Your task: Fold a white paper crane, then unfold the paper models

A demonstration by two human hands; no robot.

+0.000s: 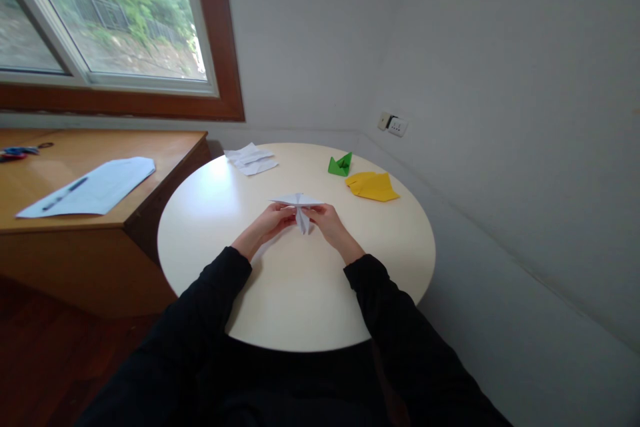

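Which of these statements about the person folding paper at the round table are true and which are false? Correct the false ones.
1. Both hands, left hand and right hand, hold the white folded paper. True.
2. The green paper figure lies on the wooden desk. False: it is on the round table.
3. The yellow folded paper lies beside the green figure. True.
4. A pen lies on the round table. False: it lies on a sheet on the desk.
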